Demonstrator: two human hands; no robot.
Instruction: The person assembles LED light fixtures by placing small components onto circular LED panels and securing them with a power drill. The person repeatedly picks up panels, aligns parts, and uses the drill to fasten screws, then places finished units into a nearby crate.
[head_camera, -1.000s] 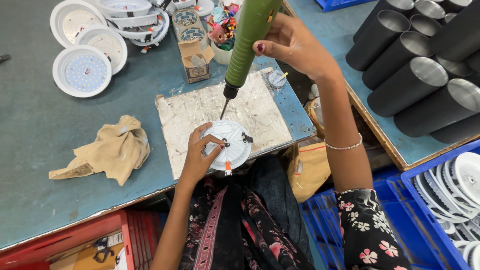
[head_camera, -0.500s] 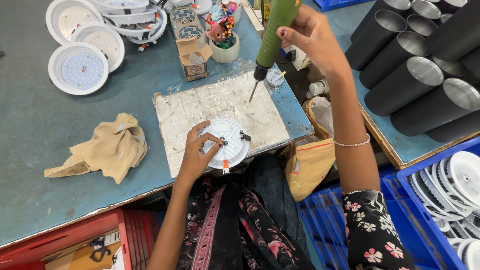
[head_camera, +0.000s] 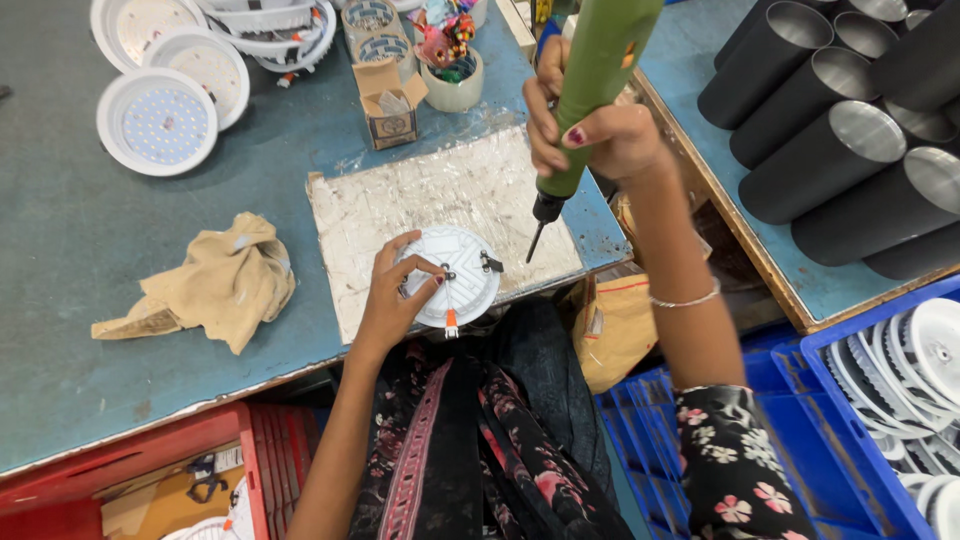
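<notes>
Head view: my right hand (head_camera: 600, 135), fingers wrapped tight on the green electric screwdriver (head_camera: 590, 95), has come back in; its bit now hangs just beside the round white plastic lamp housing (head_camera: 455, 275). Left hand (head_camera: 395, 300) pinches something small at the housing's centre, on the scuffed foil-covered board (head_camera: 400, 200). Crumpled tan cloth (head_camera: 215, 285) lies apart.

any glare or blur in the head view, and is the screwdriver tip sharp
Head view: even light, soft shadows; glare on the crinkled silver foil sheet and the black cylinders' metal ends. The green electric screwdriver looks sharp down to its tip; the round white lamp disc is crisp.
</notes>
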